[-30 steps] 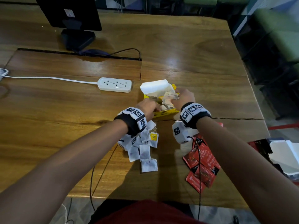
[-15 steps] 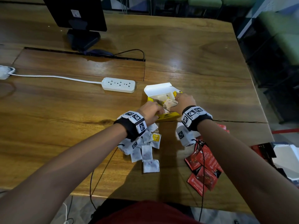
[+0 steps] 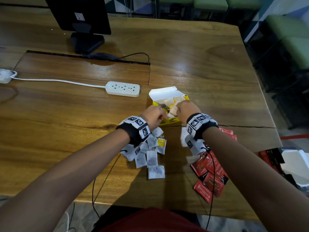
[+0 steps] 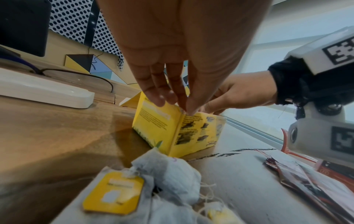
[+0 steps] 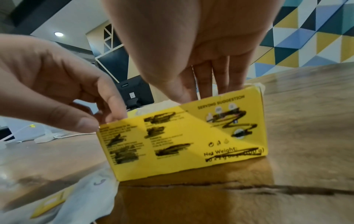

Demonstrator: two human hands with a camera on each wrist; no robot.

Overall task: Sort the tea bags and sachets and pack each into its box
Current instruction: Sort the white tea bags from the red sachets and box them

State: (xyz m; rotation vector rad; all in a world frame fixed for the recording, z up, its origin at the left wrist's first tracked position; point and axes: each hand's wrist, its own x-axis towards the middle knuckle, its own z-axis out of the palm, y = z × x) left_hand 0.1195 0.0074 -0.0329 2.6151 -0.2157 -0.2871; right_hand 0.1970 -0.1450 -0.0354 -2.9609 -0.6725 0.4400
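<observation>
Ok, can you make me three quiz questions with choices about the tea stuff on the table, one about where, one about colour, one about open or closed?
1. Where do the loose white tea bags lie?
A. under the left wrist
B. behind the monitor
C. on the power strip

2. What colour are the sachets?
A. green
B. red
C. blue

3. How is the yellow box?
A. taped closed
C. crushed flat
B. lid flap open

Answers: 1 A, the pile sits on the table by the left arm. 2 B, they are red, beside the right arm. 3 B, the white flap stands up, with the left hand and right hand at the opening.
</observation>
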